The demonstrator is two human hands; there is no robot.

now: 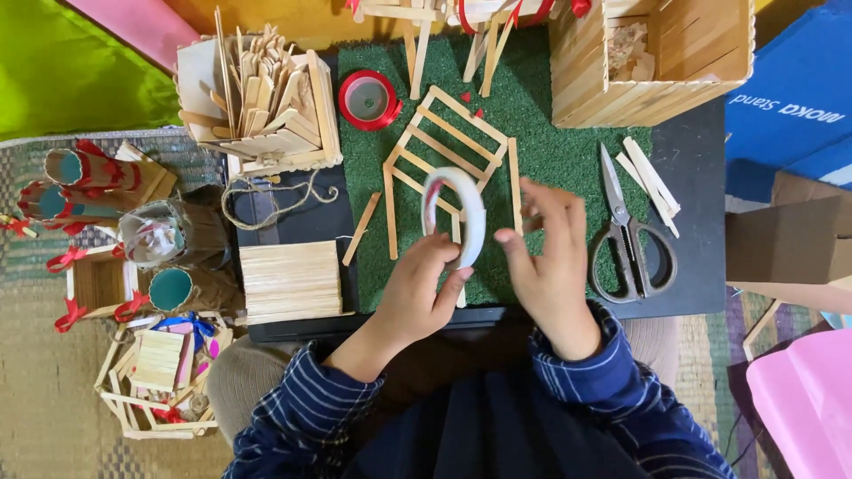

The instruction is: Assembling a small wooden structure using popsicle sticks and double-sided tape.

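Right now your left hand (424,288) pinches the lower rim of a white tape roll (454,215), holding it upright on edge above the green mat (550,146), while your right hand (546,257) sits just beside the roll's right side — its fingers loosely curled, and I cannot tell whether they grip anything. Behind the roll a stick ladder frame (444,142) lies flat and tilted on the mat, one loose stick (361,229) lying just left of it. To your right the scissors (628,232) rest partly on the mat's right edge, near your right hand, with a few white sticks (650,182) just past them. On the left, a stack of flat sticks (291,279) sits close to your left wrist at the board's front edge, and a red ribbon spool (370,99) lies near the mat's top-left corner. Open green shows only between the frame and the scissors — a narrow strip.
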